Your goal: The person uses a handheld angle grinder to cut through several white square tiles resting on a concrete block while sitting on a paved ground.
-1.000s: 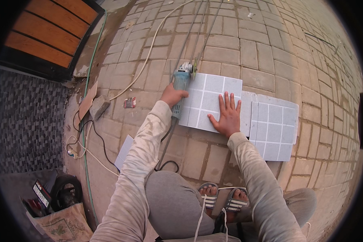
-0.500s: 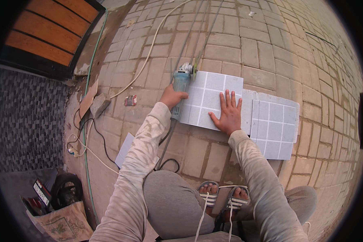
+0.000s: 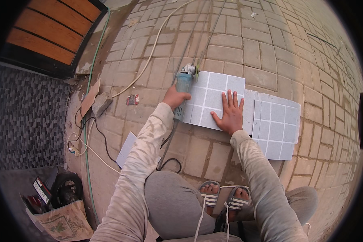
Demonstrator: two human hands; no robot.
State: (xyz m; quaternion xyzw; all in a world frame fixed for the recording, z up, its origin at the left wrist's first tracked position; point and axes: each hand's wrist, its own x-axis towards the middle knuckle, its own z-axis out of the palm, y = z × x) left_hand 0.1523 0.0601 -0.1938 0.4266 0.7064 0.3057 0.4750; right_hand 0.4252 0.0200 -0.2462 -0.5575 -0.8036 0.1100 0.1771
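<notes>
Wrapping our left hand (image 3: 176, 98) around the grinder (image 3: 184, 83), we rest our right hand (image 3: 232, 115) spread on the tile (image 3: 211, 97), at the grinder's three o'clock; weak pressing could let it slide and chip at the disc (image 3: 197, 71).

Wide fisheye view, from the head, facing down, paving (image 3: 221, 53) near

The angle grinder (image 3: 184, 82), teal-bodied with a silver head, lies lengthwise just above the centre of the frame, its head toward the top and its thin, greenish disc (image 3: 197, 71) on edge at the tile's upper left corner; whether they touch is unclear. The grey tile (image 3: 214, 99), squared off by white lines, sits slightly askew right beside it.
</notes>
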